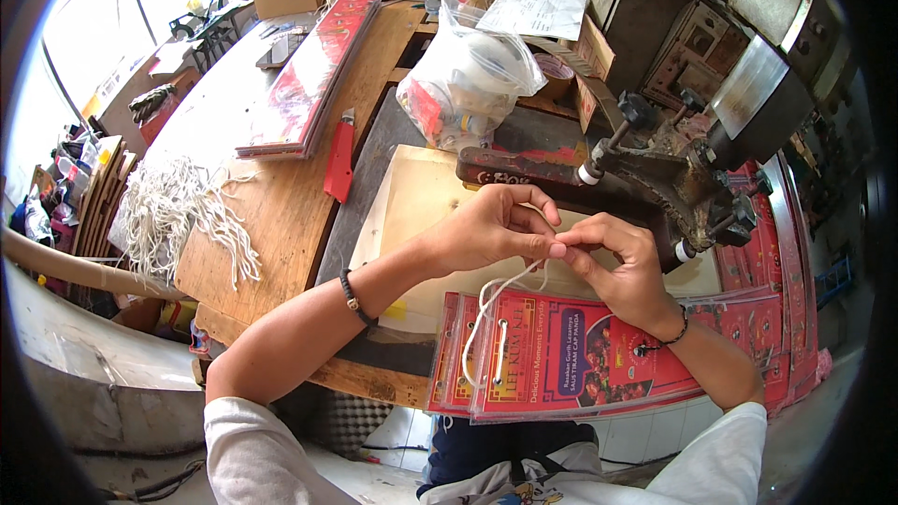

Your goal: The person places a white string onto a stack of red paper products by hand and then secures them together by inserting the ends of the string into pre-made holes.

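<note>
2 pinches, from the left hand (494, 224) and right hand (619, 264), grip the white cord (472, 335) above the red signs (613, 360); close fingerwork and an untwisted cord should aid control.

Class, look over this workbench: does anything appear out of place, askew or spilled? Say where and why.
At the left, white cords lie in a loose, untidy tangle, some seemingly drooping off the wooden table. The front red panels sit askew: their left ends are staggered.
</note>
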`<state>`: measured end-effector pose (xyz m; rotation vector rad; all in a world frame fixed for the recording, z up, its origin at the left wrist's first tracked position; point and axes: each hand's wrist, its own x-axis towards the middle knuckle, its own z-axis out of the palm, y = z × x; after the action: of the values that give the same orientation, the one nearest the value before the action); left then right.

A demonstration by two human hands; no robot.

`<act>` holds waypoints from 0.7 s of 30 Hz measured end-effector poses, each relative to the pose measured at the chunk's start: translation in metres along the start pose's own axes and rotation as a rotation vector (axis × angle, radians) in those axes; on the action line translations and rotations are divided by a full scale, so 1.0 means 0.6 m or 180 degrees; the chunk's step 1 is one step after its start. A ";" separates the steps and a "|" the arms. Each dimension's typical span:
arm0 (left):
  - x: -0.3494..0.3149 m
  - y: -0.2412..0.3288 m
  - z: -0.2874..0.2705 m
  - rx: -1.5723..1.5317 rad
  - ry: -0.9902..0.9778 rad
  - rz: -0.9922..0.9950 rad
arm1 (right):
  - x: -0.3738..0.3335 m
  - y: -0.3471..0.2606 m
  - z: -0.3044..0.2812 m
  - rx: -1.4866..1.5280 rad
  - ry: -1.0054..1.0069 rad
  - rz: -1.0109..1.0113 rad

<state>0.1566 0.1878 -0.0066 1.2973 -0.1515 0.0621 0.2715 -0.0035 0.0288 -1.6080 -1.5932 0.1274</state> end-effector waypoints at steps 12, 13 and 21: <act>-0.003 -0.006 0.002 0.0344 -0.0121 -0.0286 | 0.000 -0.003 0.000 0.0060 0.0104 0.0317; -0.002 -0.006 -0.001 0.0368 -0.0199 -0.0237 | 0.000 -0.003 0.000 0.0009 0.0052 0.0226; -0.001 -0.006 0.001 0.0170 -0.0299 -0.0186 | -0.002 0.001 0.003 0.0351 0.0095 0.0497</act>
<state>0.1567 0.1864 -0.0099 1.3577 -0.1932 -0.0450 0.2707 -0.0035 0.0266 -1.6392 -1.4127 0.2683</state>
